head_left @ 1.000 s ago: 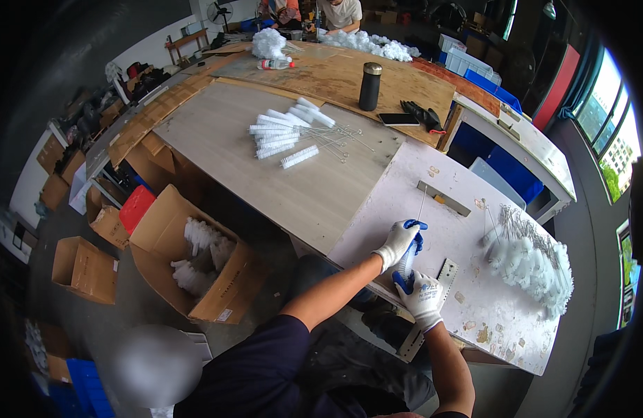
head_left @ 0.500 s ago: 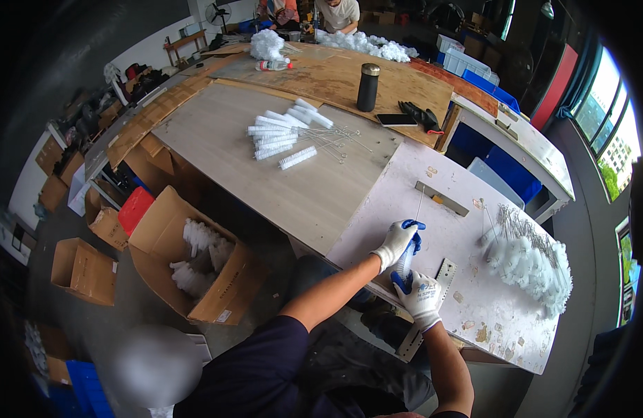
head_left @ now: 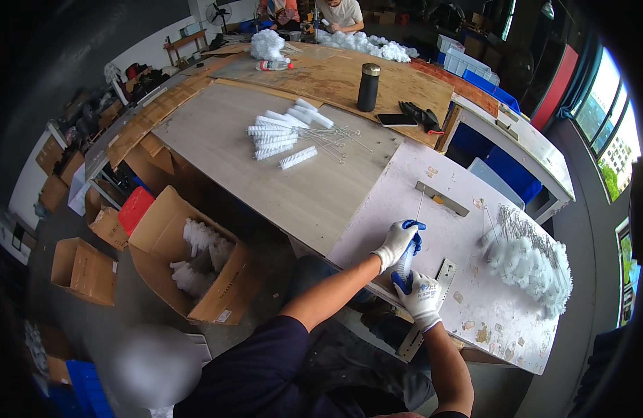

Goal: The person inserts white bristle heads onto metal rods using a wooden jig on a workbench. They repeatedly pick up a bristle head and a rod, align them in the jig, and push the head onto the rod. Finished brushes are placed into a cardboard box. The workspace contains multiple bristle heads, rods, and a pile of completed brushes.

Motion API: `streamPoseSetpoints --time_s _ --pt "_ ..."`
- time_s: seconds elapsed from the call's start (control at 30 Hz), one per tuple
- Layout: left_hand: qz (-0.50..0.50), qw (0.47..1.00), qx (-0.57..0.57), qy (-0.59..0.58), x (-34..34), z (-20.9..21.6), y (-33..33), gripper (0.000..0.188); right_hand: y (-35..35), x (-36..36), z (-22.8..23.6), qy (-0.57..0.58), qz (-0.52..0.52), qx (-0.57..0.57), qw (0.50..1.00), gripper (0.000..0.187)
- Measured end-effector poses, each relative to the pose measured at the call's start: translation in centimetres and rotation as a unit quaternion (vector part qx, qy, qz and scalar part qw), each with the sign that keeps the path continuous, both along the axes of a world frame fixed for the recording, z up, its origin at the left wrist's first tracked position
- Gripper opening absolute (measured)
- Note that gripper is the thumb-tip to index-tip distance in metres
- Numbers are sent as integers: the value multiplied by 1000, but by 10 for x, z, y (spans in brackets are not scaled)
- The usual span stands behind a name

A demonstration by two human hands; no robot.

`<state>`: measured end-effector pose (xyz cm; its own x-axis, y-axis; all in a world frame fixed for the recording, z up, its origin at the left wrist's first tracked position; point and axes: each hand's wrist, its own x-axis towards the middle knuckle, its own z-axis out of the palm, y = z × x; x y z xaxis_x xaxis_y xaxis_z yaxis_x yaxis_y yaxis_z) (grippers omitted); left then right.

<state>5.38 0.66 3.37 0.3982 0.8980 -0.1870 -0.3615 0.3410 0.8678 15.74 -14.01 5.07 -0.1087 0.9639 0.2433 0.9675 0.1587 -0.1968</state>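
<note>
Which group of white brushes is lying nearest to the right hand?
The rightmost group, on the white tabletop, to the right of the right hand. Every other group, such as the fanned one on the grey board, lies farther away, leftward.

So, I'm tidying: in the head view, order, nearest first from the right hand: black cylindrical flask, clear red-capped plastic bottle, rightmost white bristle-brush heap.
1. Brush heap: right of the right hand.
2. Black flask: far ahead.
3. Clear bottle: farther ahead, leftward.
</note>
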Motion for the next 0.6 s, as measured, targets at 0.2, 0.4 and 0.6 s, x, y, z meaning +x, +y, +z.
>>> streamPoseSetpoints --time_s 0.2,0.4,0.6 --pt "2 1000 6 -1 0 -3 2 24 1 -1 1 2 0 -8 1000 40" --pt "1 1000 5 6 0 0 0 25 0 -1 3 -6 -3 -8 1000 41" --pt "5 1000 9 3 0 -4 1 25 0 -2 4 -7 -7 -19 1000 41"
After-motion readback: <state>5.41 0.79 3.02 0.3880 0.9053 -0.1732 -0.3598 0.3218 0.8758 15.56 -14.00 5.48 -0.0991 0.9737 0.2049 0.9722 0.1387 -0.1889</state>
